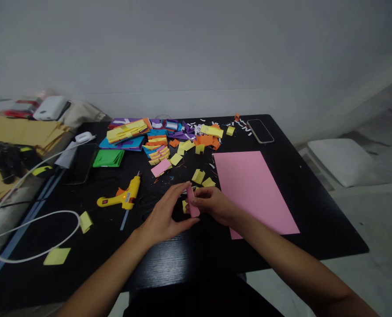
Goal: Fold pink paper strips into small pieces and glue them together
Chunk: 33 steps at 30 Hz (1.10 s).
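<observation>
A small folded piece of pink paper (pixel 192 204) is held upright between my two hands above the front middle of the table. My left hand (pixel 164 218) spans it from top to bottom, thumb at the lower end and fingertips at the upper end. From the other side, my right hand (pixel 214 203) pinches it between thumb and fingers. Under my right forearm lies a large sheet of pink paper (pixel 253 189). Beyond my hands are loose yellow paper pieces (pixel 198 176) and a flat pink piece (pixel 160 167). Scissors seem partly hidden behind my left hand.
A yellow glue gun (pixel 125 196) with a blue glue stick lies left of my hands. Stacks of folded coloured paper (pixel 128 131) and scraps line the back. A phone (pixel 260 131) sits at back right. A white cable (pixel 50 212) loops across the left side.
</observation>
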Each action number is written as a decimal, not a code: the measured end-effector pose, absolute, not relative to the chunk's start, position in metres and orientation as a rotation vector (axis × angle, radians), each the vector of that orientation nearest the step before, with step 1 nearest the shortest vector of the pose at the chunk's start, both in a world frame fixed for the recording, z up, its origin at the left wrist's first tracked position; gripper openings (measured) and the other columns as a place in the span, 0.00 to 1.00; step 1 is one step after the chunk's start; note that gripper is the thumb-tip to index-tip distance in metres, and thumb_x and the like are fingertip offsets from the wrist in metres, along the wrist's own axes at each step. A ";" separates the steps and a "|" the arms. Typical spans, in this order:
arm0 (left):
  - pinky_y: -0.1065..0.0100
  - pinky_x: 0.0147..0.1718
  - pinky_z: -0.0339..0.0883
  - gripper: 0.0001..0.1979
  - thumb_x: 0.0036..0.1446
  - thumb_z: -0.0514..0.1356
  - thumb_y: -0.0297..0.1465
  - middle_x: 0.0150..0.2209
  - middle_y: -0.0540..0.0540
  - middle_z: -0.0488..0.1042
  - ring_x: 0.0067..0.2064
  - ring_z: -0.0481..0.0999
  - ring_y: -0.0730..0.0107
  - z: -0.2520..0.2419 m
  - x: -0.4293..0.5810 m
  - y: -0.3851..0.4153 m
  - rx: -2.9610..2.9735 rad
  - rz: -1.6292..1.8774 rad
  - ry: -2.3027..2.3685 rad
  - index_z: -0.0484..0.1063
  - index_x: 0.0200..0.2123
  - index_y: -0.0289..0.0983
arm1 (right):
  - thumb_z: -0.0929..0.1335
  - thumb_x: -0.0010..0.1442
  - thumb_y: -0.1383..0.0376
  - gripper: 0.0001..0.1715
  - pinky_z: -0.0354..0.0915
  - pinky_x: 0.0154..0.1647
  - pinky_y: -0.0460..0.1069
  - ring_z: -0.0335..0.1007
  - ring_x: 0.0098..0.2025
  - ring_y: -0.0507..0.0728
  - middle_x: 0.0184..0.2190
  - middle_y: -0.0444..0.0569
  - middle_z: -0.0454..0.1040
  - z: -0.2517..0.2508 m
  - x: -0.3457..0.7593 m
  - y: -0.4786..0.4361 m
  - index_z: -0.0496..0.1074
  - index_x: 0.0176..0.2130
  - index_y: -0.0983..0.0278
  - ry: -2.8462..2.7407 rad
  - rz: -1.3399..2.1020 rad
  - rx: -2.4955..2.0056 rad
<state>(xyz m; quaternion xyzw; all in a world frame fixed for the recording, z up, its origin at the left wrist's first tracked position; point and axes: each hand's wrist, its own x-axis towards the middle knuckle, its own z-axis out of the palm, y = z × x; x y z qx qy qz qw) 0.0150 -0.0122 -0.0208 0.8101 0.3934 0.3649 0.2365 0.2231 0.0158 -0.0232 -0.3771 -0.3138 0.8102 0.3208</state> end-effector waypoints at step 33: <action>0.54 0.58 0.79 0.37 0.57 0.75 0.34 0.59 0.38 0.79 0.58 0.82 0.54 -0.019 0.018 -0.012 2.221 1.138 1.069 0.67 0.67 0.42 | 0.87 0.40 0.56 0.24 0.73 0.39 0.49 0.81 0.31 0.54 0.28 0.45 0.83 -0.018 0.221 0.016 0.81 0.31 0.66 -0.778 2.133 -0.984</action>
